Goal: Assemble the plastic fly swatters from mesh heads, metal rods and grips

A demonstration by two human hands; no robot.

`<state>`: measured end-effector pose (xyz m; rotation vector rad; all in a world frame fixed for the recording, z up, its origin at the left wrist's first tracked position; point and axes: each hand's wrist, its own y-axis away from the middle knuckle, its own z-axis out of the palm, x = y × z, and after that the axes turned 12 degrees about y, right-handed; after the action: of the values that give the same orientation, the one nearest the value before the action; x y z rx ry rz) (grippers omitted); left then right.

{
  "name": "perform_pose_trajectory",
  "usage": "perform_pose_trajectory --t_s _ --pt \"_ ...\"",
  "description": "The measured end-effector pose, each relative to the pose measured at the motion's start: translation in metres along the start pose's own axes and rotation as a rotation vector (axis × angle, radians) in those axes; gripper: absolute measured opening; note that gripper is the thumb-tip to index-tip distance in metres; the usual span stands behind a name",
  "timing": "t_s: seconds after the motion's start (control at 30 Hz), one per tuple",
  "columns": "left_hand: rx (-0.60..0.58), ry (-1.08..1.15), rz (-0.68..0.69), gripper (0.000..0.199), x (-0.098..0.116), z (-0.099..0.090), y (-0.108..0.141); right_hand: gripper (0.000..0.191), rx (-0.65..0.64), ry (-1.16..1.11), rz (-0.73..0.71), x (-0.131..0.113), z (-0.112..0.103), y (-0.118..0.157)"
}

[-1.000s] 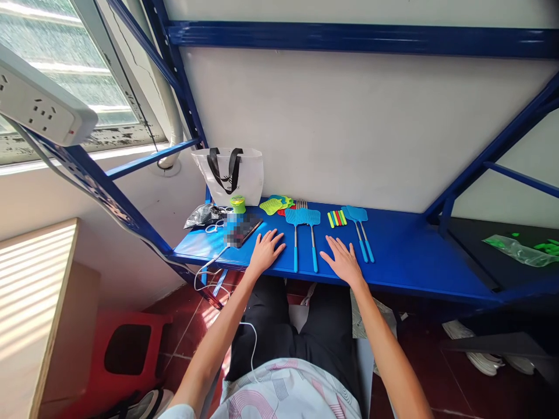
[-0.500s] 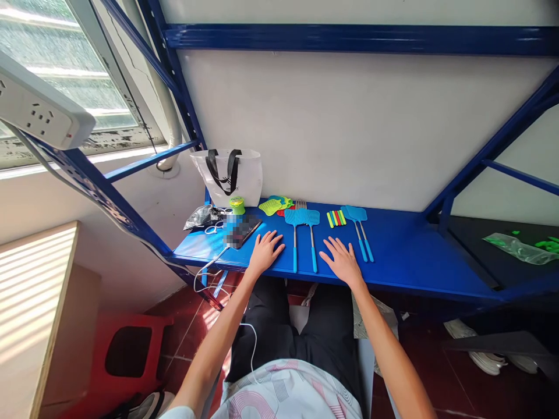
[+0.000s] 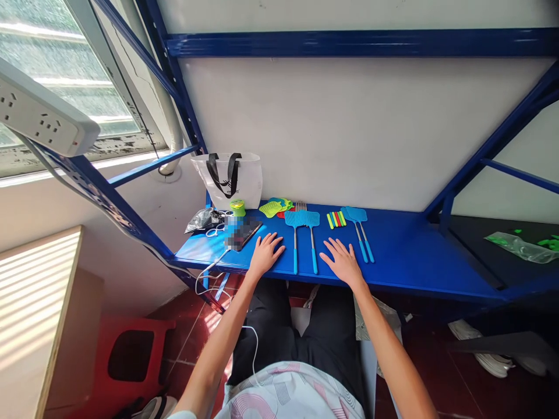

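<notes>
My left hand (image 3: 265,255) lies flat on the blue tabletop (image 3: 406,250), fingers spread, just right of a phone (image 3: 250,231) with a white cable. Also palm down and spread, my right hand (image 3: 343,262) rests near the front edge and holds nothing. Two blue fly swatters (image 3: 308,219) with metal shafts lie between my hands, heads away from me. Another pair of blue fly swatters (image 3: 359,215) is slanted beyond my right fingers. Left of that pair sits a row of several short yellow, green and red sticks (image 3: 336,220). Green and red swatter heads (image 3: 271,208) are piled at the back, partly overlapped.
A white bag (image 3: 248,183) with black handles stands at the back left. Before it are a green tub (image 3: 237,208), scissors (image 3: 213,231) and a grey plastic bag (image 3: 201,221). Blue frame posts (image 3: 183,110) flank the table. A power strip (image 3: 48,119) hangs upper left.
The view has tilted very slightly. Both hands stay flat in the same spots, and the things on the table have not moved.
</notes>
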<state>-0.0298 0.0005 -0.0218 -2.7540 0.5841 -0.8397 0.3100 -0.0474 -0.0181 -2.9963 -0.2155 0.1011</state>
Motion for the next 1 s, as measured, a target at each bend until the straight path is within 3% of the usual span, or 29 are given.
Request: perform_pose_trajectory --t_s 1.0 --pt "-0.007 0.009 -0.008 0.050 0.0007 -0.0002 -0.0002 0.074 0.005 0.007 -0.012 0.0017 0.0000 0.0008"
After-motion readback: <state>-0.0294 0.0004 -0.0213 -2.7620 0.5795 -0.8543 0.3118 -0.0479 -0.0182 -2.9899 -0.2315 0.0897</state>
